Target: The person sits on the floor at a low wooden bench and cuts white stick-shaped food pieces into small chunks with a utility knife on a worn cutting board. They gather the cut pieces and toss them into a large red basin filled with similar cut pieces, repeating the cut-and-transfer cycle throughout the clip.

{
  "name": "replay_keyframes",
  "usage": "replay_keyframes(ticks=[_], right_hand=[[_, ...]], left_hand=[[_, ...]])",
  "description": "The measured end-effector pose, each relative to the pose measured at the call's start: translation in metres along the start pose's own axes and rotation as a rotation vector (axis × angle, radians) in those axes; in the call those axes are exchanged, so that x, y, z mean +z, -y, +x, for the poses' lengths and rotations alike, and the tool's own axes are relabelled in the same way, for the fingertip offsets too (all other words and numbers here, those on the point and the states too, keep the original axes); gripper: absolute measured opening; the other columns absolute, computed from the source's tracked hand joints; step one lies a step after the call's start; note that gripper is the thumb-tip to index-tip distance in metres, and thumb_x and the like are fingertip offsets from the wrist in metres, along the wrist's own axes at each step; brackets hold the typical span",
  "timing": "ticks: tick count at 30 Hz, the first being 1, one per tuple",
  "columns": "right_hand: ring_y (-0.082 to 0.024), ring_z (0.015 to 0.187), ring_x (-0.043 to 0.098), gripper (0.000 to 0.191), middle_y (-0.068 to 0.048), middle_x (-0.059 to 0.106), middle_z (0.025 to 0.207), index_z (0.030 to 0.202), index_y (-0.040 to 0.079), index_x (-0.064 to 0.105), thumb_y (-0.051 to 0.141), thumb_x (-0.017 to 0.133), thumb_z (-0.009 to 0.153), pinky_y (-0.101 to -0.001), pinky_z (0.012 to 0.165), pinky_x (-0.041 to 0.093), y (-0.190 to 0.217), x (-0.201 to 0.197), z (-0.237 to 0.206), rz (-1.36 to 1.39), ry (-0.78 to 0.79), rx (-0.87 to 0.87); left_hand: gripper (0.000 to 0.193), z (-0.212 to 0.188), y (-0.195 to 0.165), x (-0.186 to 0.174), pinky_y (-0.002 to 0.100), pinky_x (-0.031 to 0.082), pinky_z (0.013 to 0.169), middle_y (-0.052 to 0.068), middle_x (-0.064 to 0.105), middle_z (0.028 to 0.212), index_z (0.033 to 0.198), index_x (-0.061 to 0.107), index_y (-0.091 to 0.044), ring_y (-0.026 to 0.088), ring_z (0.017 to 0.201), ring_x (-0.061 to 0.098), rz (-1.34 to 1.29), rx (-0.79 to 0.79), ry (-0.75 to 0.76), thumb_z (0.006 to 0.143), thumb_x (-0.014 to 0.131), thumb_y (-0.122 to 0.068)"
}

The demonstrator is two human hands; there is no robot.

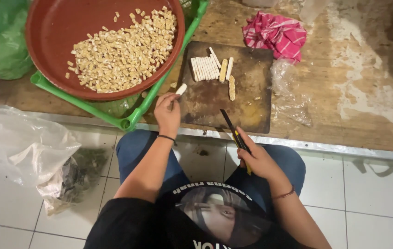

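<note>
My left hand [168,113] pinches a small pale piece of tempeh [181,89] at the left edge of a dark wooden cutting board [251,106]. My right hand [257,159] grips a knife [233,128] with a black blade and yellow handle, its tip over the board's near edge. On the board's far side lies a row of pale cut tempeh sticks [205,68], with two browner strips [231,87] beside them. A big red-brown basin [53,27] to the left holds a heap of small cut tempeh pieces [122,50].
The basin rests in a green plastic crate [127,121]. A pink striped cloth [275,34] and a crumpled clear plastic wrapper [288,94] lie right of the board on the worn wooden surface. A green bag [0,41] sits far left; a white plastic bag [21,143] lies on the tiled floor.
</note>
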State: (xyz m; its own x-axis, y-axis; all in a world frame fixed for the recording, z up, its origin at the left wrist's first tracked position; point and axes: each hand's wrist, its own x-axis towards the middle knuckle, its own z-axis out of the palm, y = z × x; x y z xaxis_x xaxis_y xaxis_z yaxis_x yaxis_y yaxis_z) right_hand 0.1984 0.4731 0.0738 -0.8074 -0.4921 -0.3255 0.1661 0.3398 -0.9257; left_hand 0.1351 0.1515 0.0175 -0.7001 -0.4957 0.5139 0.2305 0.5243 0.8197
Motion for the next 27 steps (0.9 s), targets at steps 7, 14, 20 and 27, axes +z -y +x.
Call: replay_keyframes(ticks=[7, 14, 20, 27], right_hand=[[-0.015, 0.061, 0.064, 0.074, -0.007, 0.063, 0.073, 0.162, 0.027, 0.028, 0.016, 0.058, 0.095, -0.0312, 0.062, 0.054, 0.008, 0.008, 0.004, -0.126, -0.058, 0.025], [-0.017, 0.064, 0.068, 0.068, -0.006, 0.067, 0.079, 0.162, 0.028, 0.029, 0.016, 0.047, 0.098, -0.0323, 0.066, 0.057, 0.027, 0.022, 0.012, -0.177, -0.13, 0.001], [-0.026, 0.069, 0.072, 0.07, -0.015, 0.072, 0.087, 0.163, 0.03, 0.028, 0.016, 0.048, 0.097, -0.0371, 0.073, 0.058, 0.051, 0.059, 0.021, -0.292, -0.231, 0.062], [-0.046, 0.097, 0.067, 0.065, -0.025, 0.067, 0.123, 0.159, 0.023, 0.032, 0.017, 0.053, 0.098, -0.0502, 0.079, 0.055, 0.072, 0.061, 0.052, -0.584, -0.3, -0.272]], left_hand=[[0.013, 0.004, -0.017, -0.013, 0.038, 0.055, 0.092, 0.008, 0.072, 0.107, 0.096, 0.078, -0.009, 0.026, 0.102, 0.069, 0.135, -0.079, 0.423, 0.084, 0.072, -0.008], [0.027, 0.02, -0.009, -0.003, 0.053, 0.029, 0.11, 0.006, 0.071, 0.12, 0.114, 0.077, -0.014, 0.025, 0.119, 0.057, 0.374, 0.323, 0.397, 0.089, 0.072, -0.022], [0.02, 0.031, -0.014, -0.001, 0.05, 0.033, 0.107, -0.002, 0.073, 0.107, 0.105, 0.081, -0.022, 0.022, 0.108, 0.061, 0.371, 0.24, 0.535, 0.087, 0.073, -0.024], [0.013, 0.046, -0.026, 0.013, 0.052, 0.031, 0.104, -0.001, 0.073, 0.099, 0.093, 0.08, -0.019, 0.023, 0.104, 0.062, 0.407, 0.264, 0.459, 0.085, 0.075, -0.029]])
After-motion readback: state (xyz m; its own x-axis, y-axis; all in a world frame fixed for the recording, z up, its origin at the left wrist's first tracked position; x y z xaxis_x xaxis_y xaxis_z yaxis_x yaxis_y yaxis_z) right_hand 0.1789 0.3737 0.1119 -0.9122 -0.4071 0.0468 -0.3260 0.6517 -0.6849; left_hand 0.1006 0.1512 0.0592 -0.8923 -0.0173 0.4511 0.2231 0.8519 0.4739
